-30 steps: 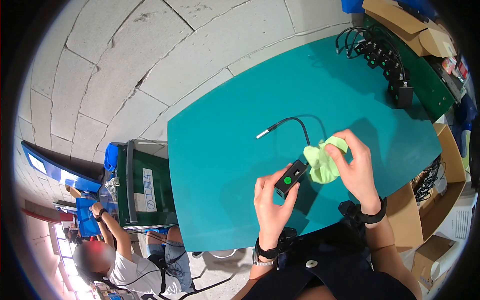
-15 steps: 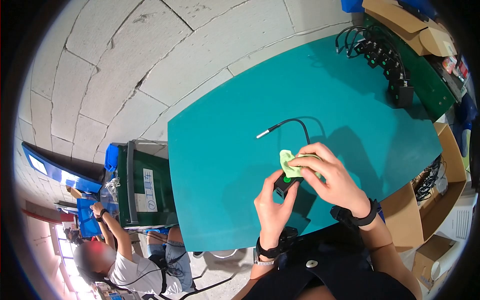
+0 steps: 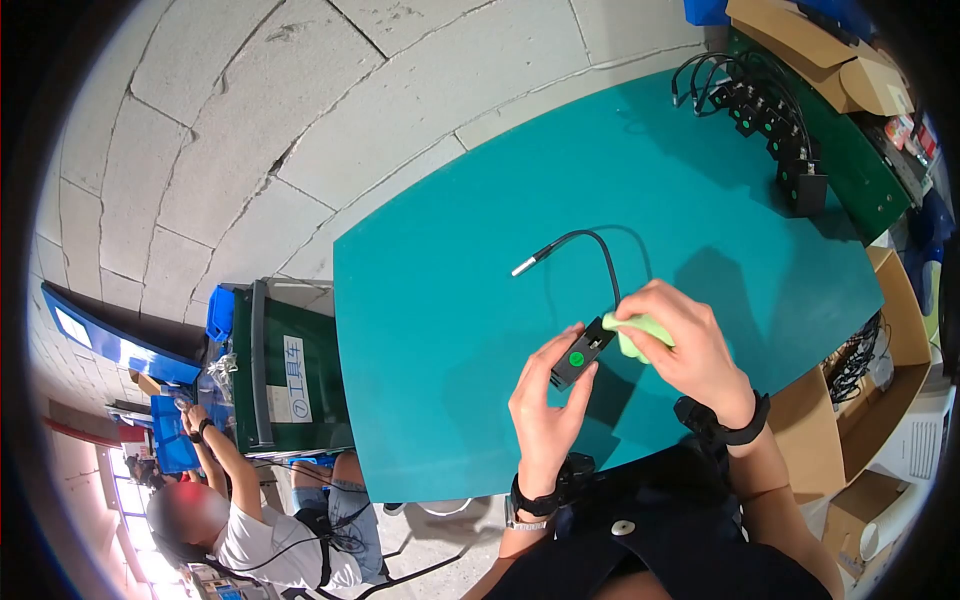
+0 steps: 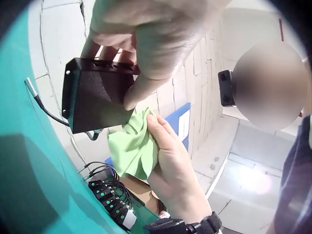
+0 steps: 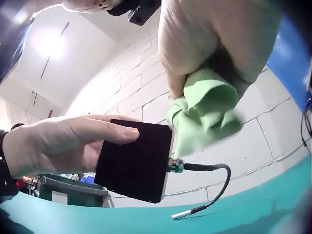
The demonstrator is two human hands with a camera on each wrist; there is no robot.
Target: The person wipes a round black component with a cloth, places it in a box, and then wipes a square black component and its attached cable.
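My left hand (image 3: 543,415) grips a small black box (image 3: 589,350) between thumb and fingers, over the teal table. A round green sticker (image 3: 576,359) marks its upward face. From the box's far end, a silver connector (image 5: 175,165) leads into a short black cable (image 3: 606,258), which bends over to a metal tip (image 3: 523,267). A light green cloth (image 3: 634,342) is bunched in my right hand (image 3: 692,345), pinched between thumb and fingers. In the head view the cloth overlaps the box's far right end. In the left wrist view the box's broad dark side (image 4: 100,97) faces the camera.
Several similar black boxes with cables (image 3: 770,125) stand in a row at the table's (image 3: 450,330) far right. An open cardboard box (image 3: 905,350) is beside the right edge. A green tool cart (image 3: 300,340) stands left, with a seated person (image 3: 270,545) near it.
My right hand brought the cloth left onto the box's upper face, covering part of it, then drew back right to the box's far end. The left hand stays nearly in place.
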